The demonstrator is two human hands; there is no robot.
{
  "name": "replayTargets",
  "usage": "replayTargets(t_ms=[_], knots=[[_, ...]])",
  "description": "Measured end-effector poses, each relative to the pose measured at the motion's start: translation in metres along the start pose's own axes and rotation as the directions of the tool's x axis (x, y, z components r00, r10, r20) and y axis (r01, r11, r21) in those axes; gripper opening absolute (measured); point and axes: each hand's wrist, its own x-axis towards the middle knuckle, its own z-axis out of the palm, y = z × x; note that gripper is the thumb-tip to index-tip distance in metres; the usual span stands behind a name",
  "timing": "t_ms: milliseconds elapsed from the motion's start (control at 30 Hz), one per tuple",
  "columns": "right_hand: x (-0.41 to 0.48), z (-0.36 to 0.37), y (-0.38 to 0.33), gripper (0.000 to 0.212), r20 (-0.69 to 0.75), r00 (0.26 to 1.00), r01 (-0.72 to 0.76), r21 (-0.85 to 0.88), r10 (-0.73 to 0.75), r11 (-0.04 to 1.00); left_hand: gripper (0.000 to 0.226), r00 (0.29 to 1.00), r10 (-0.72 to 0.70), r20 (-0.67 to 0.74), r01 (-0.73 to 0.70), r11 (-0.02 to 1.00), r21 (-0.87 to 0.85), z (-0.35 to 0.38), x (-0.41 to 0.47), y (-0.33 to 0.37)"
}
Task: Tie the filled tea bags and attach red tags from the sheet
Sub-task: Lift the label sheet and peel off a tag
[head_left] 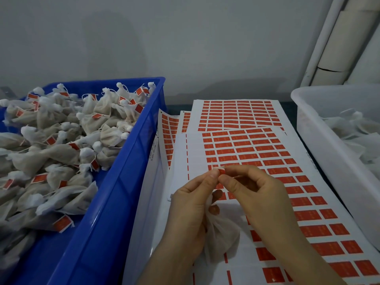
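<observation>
Biggest thing in view is the blue crate (115, 182) on the left, cut off by the left and bottom edges, so no telling how far it runs. It's heaped with tied bags (61, 153) carrying red tags, and the lower layers are buried under the top ones.

On the right sits a white tub (320, 145), cropped by the right edge. What's inside looks like pale untagged bags (357, 128), but it's washed out and hard to read.

Between the 2 containers lie the sheets (236, 116) of red stickers, several overlapping so the lower ones only peek out at the edges. The tabletop (287, 103) barely shows as a dark strip behind them. The print on the stickers is too blurry to read.

Both hands hover over the nearest sheet and block part of its rows. The left hand (191, 204) is curled around the neck of a bag (222, 233), which hangs below the palm, partly hidden by the fingers. The right hand (259, 194) meets it fingertip to fingertip, both pinching a small tag (221, 171) above the bag. The string is too thin to make out.
</observation>
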Motion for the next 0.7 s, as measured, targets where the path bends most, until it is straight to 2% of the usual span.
replayTargets(t_ms=[133, 333, 500, 700], knots=[[-0.0005, 0.0004, 0.001, 0.014, -0.001, 1.0, -0.007, -0.011, 0.007, 1.0, 0.024, 1.0, 0.023, -0.012, -0.023, 1.0, 0.01, 0.0003, 0.0002, -0.0024], [-0.0019, 0.0004, -0.0002, 0.01, -0.014, 1.0, -0.015, 0.004, 0.015, 1.0, 0.036, 0.995, 0.092, -0.023, -0.092, 0.996, 0.02, 0.002, 0.0008, -0.0032], [-0.0022, -0.0001, -0.001, 0.012, -0.05, 0.998, -0.023, 0.023, 0.024, 0.999, 0.034, 0.983, 0.178, -0.053, -0.172, 0.981, 0.093, 0.0034, -0.0001, -0.0017], [-0.0025, 0.0008, -0.0037, 0.016, 0.017, 0.999, -0.036, 0.061, 0.035, 0.997, 0.021, 0.944, 0.311, -0.111, -0.282, 0.934, 0.219, 0.0036, -0.002, -0.0008]])
